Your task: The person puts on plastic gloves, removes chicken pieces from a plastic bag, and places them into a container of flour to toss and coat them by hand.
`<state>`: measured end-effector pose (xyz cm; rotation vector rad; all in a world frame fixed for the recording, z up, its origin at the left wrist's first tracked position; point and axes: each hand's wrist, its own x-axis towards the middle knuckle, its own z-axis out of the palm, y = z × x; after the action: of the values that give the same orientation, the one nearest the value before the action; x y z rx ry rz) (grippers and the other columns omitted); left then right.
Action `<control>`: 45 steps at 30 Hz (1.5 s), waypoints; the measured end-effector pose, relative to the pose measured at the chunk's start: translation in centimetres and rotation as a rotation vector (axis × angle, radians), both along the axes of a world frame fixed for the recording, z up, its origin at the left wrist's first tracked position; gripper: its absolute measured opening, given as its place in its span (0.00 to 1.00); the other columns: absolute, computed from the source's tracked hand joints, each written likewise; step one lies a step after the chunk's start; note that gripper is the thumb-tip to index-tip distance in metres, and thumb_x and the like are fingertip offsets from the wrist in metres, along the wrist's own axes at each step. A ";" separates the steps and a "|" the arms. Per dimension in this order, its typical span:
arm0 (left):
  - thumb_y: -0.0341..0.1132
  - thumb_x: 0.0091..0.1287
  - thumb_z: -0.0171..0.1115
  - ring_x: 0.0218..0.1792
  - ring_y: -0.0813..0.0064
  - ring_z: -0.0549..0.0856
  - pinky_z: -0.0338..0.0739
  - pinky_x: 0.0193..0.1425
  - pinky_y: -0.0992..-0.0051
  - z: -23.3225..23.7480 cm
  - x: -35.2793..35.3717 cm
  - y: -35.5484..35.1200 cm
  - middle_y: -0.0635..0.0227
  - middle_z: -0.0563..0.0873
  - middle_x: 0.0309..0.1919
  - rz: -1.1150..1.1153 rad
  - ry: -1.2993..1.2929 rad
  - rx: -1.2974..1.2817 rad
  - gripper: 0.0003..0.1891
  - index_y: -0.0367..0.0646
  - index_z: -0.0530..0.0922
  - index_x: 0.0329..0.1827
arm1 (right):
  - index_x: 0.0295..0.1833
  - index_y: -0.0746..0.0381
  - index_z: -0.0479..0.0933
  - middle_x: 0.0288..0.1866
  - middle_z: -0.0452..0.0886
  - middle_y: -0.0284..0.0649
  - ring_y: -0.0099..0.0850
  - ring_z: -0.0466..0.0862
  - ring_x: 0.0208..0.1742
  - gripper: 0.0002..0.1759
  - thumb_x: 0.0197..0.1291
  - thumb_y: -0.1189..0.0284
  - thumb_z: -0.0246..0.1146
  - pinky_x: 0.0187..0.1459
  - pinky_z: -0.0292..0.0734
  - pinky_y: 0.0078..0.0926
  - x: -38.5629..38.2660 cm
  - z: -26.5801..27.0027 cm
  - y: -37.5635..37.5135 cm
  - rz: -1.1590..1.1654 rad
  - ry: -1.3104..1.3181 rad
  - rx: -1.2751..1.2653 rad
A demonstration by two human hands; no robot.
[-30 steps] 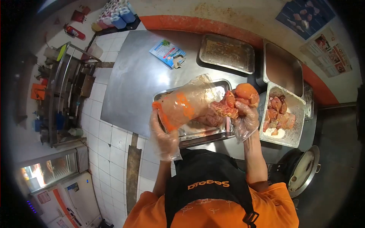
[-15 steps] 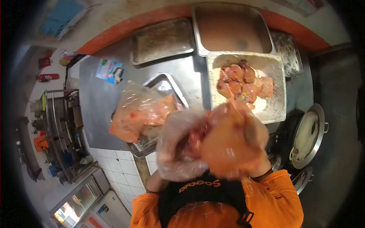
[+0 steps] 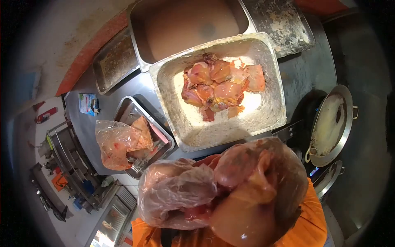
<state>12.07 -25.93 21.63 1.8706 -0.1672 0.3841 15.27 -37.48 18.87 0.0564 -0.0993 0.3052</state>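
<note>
My left hand [image 3: 177, 195] is inside a clear plastic bag or glove, its fingers closed round the edge of a large piece of raw meat with orange-yellow skin [image 3: 247, 206]. Beneath and behind the same meat, my right hand [image 3: 288, 177] is mostly hidden by it and by clear plastic. Just beyond both hands, a deep light tray [image 3: 185, 142] holds several raw meat pieces [image 3: 222, 86] in a heap. To the left, a clear bag of meat [image 3: 113, 144] lies across a smaller metal tray [image 3: 164, 138] with a pink-handled tool [image 3: 158, 132].
Behind the light tray is a deep metal pan [image 3: 185, 33] of cloudy brownish liquid. Flat metal trays [image 3: 115, 61] flank it. A blue-and-white packet [image 3: 89, 104] lies at the left. Two-handled pans [image 3: 333, 123] stand on the right.
The view has shifted toward the light tray, which now appears larger and further left. Both hands and the meat appear lower in view, and the meat has turned between them.
</note>
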 end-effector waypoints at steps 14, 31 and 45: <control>0.16 0.63 0.57 0.59 0.73 0.80 0.75 0.62 0.77 -10.1 4.4 0.0 0.62 0.80 0.61 0.108 0.683 -0.543 0.24 0.36 0.73 0.63 | 0.60 0.66 0.73 0.55 0.80 0.41 0.31 0.81 0.54 0.21 0.60 0.77 0.65 0.55 0.80 0.31 10.1 -9.7 -9.6 0.327 0.027 -1.459; 0.45 0.68 0.64 0.48 0.69 0.81 0.78 0.46 0.67 -14.7 7.1 0.0 0.59 0.80 0.53 0.471 1.040 -0.550 0.31 0.33 0.66 0.67 | 0.44 0.67 0.82 0.40 0.84 0.44 0.30 0.83 0.41 0.36 0.62 0.40 0.61 0.38 0.77 0.28 11.2 -13.8 -9.8 0.734 -0.288 -2.081; 0.54 0.64 0.67 0.51 0.69 0.81 0.81 0.35 0.73 -17.9 -0.8 3.3 0.61 0.75 0.60 0.408 0.911 -0.948 0.35 0.48 0.68 0.70 | 0.61 0.66 0.70 0.44 0.83 0.41 0.30 0.84 0.39 0.32 0.56 0.63 0.74 0.36 0.82 0.29 2.9 -18.2 -2.1 0.655 -0.131 -1.713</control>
<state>11.26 -22.59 3.69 0.9628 0.8794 -0.1498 18.14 -39.56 0.72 -1.6608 0.0814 0.9605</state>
